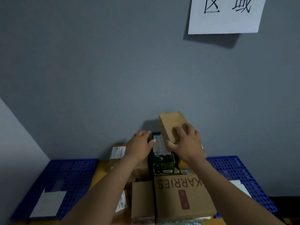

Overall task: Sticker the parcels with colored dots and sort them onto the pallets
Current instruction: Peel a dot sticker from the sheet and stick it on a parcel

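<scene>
While the right hand (186, 142) grips a tilted brown parcel (168, 122), the left hand (138, 145) seemingly holds the dark labelled box (164, 159) beside it.

Head view, looking down at a stack of parcels against a grey wall (113, 70).
- Right hand (186, 143): fingers spread over the face of a plain brown box (169, 121), thumb at its near edge. The box is tilted, far end raised toward the wall.
- Left hand (140, 144): thumb on the white label of a dark green box (163, 158), fingers round its far left edge.
- The dark green box stands on a carton printed KARRIES (183, 197), which has a red mark on top.
- A smaller brown carton (142, 198) lies just beside the KARRIES carton, on its left.
- A labelled parcel (117, 153) sits behind the left wrist.
- Blue pallet (78, 172) on the left and blue pallet (235, 168) on the right, each with a white sheet on it.
- A paper sign (225, 20) hangs on the wall at upper right.
</scene>
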